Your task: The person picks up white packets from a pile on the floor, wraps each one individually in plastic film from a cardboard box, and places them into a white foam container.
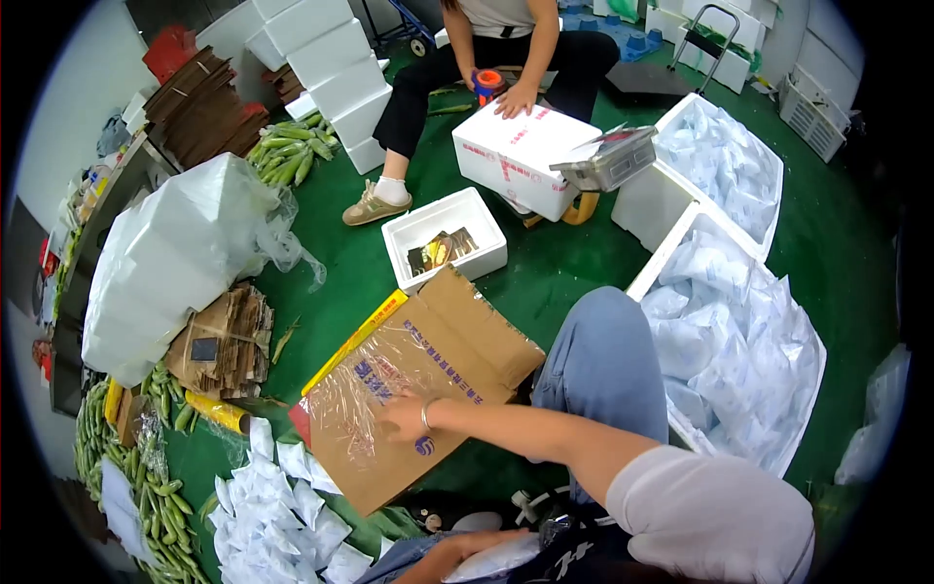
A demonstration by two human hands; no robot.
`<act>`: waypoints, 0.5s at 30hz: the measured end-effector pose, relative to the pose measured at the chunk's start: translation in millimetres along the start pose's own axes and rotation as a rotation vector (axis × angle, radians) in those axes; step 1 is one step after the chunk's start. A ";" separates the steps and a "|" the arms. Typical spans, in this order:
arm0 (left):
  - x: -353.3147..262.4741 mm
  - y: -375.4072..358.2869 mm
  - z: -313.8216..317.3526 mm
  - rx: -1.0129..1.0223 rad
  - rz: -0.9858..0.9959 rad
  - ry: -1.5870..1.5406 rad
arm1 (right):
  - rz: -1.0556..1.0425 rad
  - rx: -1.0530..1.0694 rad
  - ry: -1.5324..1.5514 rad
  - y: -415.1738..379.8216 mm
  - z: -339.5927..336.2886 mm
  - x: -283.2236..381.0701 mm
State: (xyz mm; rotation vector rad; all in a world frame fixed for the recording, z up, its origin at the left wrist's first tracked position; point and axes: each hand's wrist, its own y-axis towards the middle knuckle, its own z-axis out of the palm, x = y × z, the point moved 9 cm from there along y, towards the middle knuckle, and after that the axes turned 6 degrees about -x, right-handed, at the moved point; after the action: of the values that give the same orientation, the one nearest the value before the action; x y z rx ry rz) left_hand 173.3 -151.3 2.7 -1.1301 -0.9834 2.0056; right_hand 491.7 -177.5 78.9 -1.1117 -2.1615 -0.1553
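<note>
With fingers spread, my right hand [404, 417] lies on a flat brown cardboard box [428, 360] printed in blue, partly covered with clear film. A bracelet is on that wrist. At the bottom edge, my left hand [498, 538] rests low by my lap along a white packet [496, 563]; its fingers show only in part and seem pressed to the packet. Beyond the cardboard stands an open white foam box [445, 234] with some brown and yellow items inside. A pile of white packets [277, 511] lies left of my left hand.
A seated person [516, 58] holds a tape dispenser [487, 86], with a hand on a closed foam box [525, 146] by a scale [608, 161]. Foam boxes full of packets [730, 331] stand right of my knee. Green corn cobs [161, 516] and folded cardboard [229, 341] lie left.
</note>
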 end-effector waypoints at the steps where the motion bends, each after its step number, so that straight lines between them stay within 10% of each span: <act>1: 4.1 8.0 -11.3 0.093 0.125 0.103 | -0.048 0.029 -0.073 -26.3 -19.4 25.0; 2: -29.5 -36.1 -12.9 -0.132 -0.079 -0.355 | -0.047 0.030 -0.078 -43.0 -19.6 30.0; 4: -40.2 -36.6 -25.1 0.443 0.095 -1.274 | -0.155 0.112 1.066 -76.1 -19.7 58.4; 8: -108.1 -103.0 -86.3 0.353 0.841 -1.131 | -0.281 -0.672 0.934 -138.1 -68.4 84.6; 10: -112.2 -144.9 -100.3 -0.731 0.799 -0.973 | 0.225 -0.909 1.368 -144.5 -58.2 28.9; 12: -130.3 -181.5 -90.1 -1.027 0.943 -0.843 | 0.247 -1.026 1.434 -133.7 -50.6 2.9; 14: -158.8 -225.2 -59.8 -1.759 0.872 0.240 | 0.485 -1.233 0.845 -151.2 -64.1 -0.6; 15: -166.4 -236.3 -48.0 -1.850 0.893 0.001 | 0.517 -1.078 0.940 -149.1 -65.8 17.5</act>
State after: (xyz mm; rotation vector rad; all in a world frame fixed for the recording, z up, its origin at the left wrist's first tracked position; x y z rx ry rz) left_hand 325.6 -145.6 253.0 -2.7534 -2.8296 1.0169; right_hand 406.9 -285.1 168.8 -1.6335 -0.8220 -1.3885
